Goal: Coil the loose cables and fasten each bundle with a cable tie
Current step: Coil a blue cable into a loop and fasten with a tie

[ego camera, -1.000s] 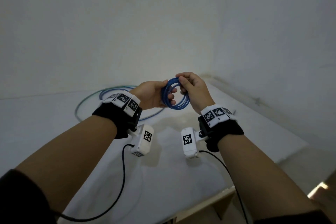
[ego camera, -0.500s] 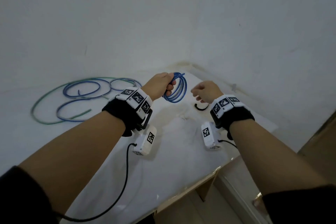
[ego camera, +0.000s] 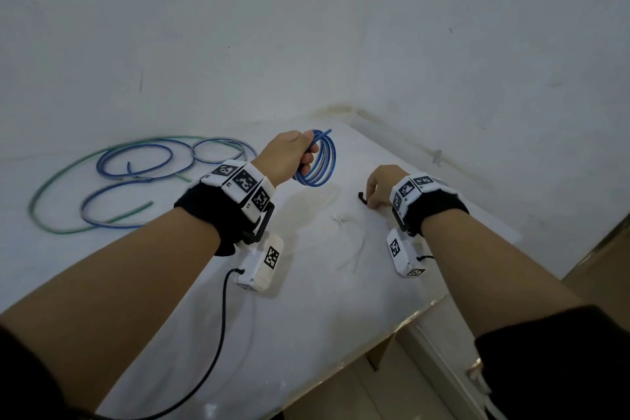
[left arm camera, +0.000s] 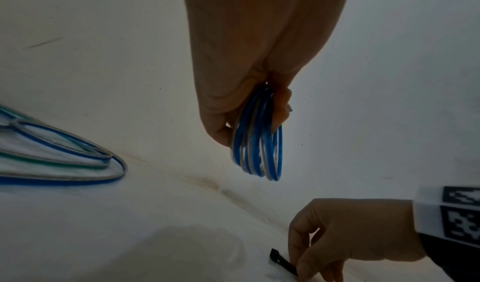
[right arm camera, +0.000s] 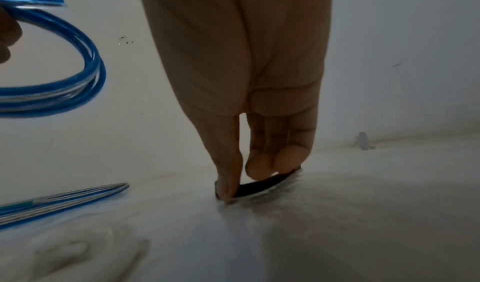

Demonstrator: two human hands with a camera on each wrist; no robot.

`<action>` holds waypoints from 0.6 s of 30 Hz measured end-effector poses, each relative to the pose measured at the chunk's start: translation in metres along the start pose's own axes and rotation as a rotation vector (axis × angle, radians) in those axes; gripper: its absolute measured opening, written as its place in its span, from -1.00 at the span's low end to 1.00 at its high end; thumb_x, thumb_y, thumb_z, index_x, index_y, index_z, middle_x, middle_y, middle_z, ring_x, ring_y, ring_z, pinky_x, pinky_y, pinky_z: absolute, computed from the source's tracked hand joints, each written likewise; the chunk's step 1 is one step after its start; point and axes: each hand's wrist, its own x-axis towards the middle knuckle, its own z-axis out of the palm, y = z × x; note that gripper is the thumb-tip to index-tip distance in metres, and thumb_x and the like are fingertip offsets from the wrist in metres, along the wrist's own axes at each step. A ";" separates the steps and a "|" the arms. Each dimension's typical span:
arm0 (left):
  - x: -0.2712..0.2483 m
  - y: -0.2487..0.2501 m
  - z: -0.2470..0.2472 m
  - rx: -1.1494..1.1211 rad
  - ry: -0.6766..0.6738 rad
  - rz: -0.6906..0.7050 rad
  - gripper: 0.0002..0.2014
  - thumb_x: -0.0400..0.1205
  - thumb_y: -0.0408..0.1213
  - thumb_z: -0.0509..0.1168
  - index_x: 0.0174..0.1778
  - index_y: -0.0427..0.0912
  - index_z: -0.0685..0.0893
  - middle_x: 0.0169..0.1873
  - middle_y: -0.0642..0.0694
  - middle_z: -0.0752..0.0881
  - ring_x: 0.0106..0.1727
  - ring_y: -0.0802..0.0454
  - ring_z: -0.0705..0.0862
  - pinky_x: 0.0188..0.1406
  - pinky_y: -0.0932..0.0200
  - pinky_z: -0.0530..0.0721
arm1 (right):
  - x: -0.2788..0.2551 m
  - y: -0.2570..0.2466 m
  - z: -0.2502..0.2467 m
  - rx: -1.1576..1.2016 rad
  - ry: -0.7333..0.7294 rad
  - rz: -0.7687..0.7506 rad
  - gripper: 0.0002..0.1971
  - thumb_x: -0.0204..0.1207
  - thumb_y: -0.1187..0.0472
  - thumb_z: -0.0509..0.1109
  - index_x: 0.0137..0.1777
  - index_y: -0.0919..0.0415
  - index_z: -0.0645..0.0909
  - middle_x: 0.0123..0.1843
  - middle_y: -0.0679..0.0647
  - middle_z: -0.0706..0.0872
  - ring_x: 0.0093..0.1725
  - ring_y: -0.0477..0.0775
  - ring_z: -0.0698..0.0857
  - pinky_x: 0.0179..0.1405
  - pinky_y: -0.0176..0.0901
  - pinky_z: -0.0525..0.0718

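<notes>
My left hand (ego camera: 293, 153) grips a small coil of blue cable (ego camera: 322, 164) and holds it upright above the white table; its cut end sticks up past my fingers. In the left wrist view the coil (left arm camera: 259, 142) hangs from my curled fingers. My right hand (ego camera: 381, 186) is down on the table at the right, thumb and fingertips pinching a black cable tie (ego camera: 362, 198) that lies on the surface. The right wrist view shows the tie (right arm camera: 259, 184) bowed between my thumb and two fingers. In the left wrist view one end of the tie (left arm camera: 281, 262) shows.
Loose blue and green cables (ego camera: 136, 181) lie in wide loops at the table's back left. White cable ties (ego camera: 344, 220) lie between my hands. The table (ego camera: 306, 300) meets walls behind and to the right; its front edge runs near my right forearm.
My right hand left the coil, dropped to the table on the right and took hold of the black tie. My left hand kept the coil and my view swung right.
</notes>
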 end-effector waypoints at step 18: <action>-0.033 -0.017 -0.115 0.096 0.323 -0.025 -0.70 0.68 -0.31 -0.02 -0.38 -0.21 0.42 -0.77 0.12 0.32 -0.71 0.14 0.26 -0.54 0.18 0.17 | -0.037 -0.159 0.003 0.667 0.369 -0.637 -0.88 0.58 0.37 0.28 0.03 0.29 0.63 -0.17 0.01 0.61 -0.19 0.02 0.55 -0.11 -0.23 0.50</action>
